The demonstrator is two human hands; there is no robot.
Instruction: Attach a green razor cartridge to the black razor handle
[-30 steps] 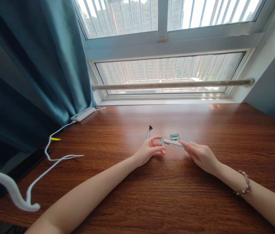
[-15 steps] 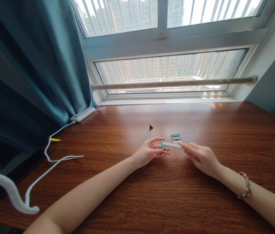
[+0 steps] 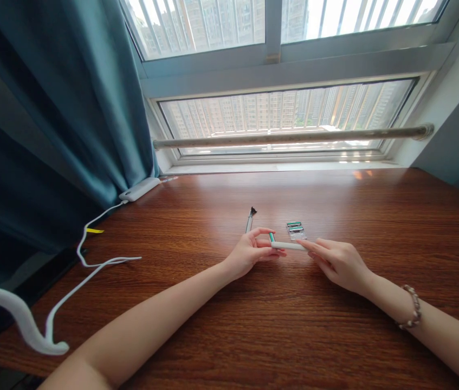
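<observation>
Left on the worktop (image 3: 229, 336): white cable (image 3: 82, 246), far end at a white box (image 3: 140, 189) by the curtain. Left hand (image 3: 249, 253) partly curled, pinching a green blade cartridge (image 3: 272, 237); razor (image 3: 250, 221) lies just beyond it. White handle (image 3: 289, 246) has its end at the cartridge; can't tell if they're joined. Clear blade case (image 3: 297, 236) just beyond handle. Right hand (image 3: 338, 264) fingers closed on handle's other end.

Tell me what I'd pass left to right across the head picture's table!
Thin yellow strip, long white plastic block, thin grey dark-headed stick, small green-edged piece, clear plastic tray, bare right hand, brown beaded bracelet.
</observation>
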